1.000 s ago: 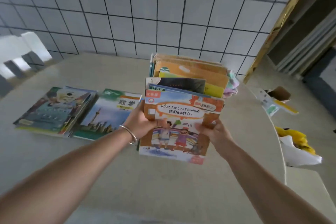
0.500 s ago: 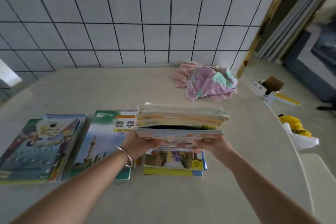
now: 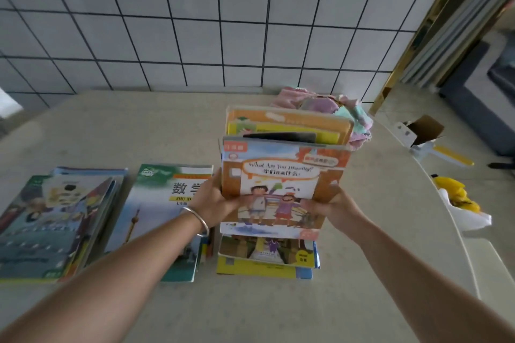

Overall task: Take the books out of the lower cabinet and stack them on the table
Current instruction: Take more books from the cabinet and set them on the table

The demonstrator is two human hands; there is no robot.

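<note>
I hold a bundle of several thin children's books (image 3: 284,175) upright above the table (image 3: 167,125), its front cover orange with cartoon children. My left hand (image 3: 214,200) grips the bundle's left edge, a silver bangle on the wrist. My right hand (image 3: 331,207) grips its lower right edge. Under the bundle a small pile of books (image 3: 267,257) lies flat, a yellow one at the bottom. Left of it lies a green maths textbook (image 3: 164,211) on other books. Further left sits another pile of books (image 3: 53,220).
A pink and mint cloth (image 3: 354,111) lies bunched behind the bundle near the tiled wall (image 3: 195,22). The table's curved right edge (image 3: 446,203) runs close by. On the floor beyond are an open cardboard box (image 3: 420,131) and a yellow thing in a white bag (image 3: 459,200).
The bundle, held flat and edge-on half a second ago, is tilted up again so that its front cover faces me. Both hands keep their grip. The view has shifted slightly.
</note>
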